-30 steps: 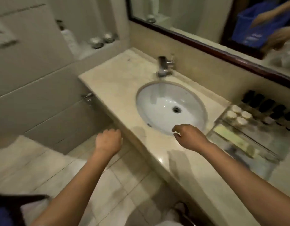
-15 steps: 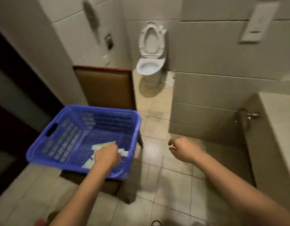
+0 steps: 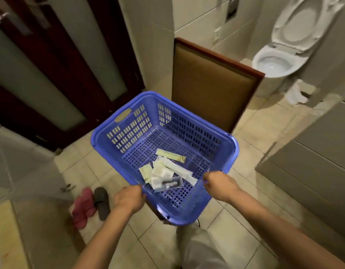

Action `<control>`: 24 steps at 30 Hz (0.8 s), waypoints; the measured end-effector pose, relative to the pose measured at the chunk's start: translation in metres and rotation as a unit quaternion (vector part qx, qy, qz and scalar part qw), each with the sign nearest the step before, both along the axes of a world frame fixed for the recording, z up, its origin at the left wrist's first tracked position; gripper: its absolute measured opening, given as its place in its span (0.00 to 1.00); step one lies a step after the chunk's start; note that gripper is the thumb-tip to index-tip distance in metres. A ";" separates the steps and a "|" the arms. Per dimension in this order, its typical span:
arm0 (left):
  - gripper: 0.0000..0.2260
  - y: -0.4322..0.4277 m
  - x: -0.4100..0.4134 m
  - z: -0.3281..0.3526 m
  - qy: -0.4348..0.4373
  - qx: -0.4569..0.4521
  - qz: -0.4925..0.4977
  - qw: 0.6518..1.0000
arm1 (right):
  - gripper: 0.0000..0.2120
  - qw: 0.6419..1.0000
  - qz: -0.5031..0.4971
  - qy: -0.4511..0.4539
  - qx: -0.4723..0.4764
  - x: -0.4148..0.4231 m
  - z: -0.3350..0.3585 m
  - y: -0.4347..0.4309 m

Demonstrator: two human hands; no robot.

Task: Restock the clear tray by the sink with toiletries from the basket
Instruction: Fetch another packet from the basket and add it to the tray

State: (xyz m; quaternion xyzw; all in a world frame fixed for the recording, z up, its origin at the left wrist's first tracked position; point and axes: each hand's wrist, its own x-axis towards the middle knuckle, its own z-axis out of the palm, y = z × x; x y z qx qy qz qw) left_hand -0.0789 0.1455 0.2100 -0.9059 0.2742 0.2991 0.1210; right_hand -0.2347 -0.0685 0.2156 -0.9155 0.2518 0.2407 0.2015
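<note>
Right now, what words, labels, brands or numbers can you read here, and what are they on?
Nothing can be read.
Packets in the basket: any print is too blurred to read.
Wall plate: no text can be made out.

The basket [image 3: 129, 133] is open at the top, and the far half of its bottom is bare. Packets [image 3: 164, 171] crowd the near half. The left hand [image 3: 129, 198] grips the near-left rim; the right hand [image 3: 219, 182] sits at the near-right rim, with a gap between them. A chair back [image 3: 210, 84] closes off the far side.
</note>
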 end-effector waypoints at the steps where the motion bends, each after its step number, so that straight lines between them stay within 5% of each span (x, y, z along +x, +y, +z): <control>1: 0.14 -0.008 0.006 -0.006 0.007 0.004 0.012 1.000 | 0.14 1.000 0.016 0.018 0.011 0.012 -0.008 -0.008; 11: 0.12 -0.069 0.054 -0.075 0.060 0.008 0.096 0.994 | 0.15 0.980 0.092 0.147 0.101 0.117 -0.108 -0.048; 18: 0.15 -0.089 0.077 -0.151 0.119 0.050 0.135 0.982 | 0.05 0.967 0.108 0.213 0.092 0.151 -0.179 -0.038; 24: 0.24 -0.105 0.094 -0.221 0.149 0.001 0.314 0.938 | 0.11 0.965 0.110 0.214 0.100 0.177 -0.234 -0.034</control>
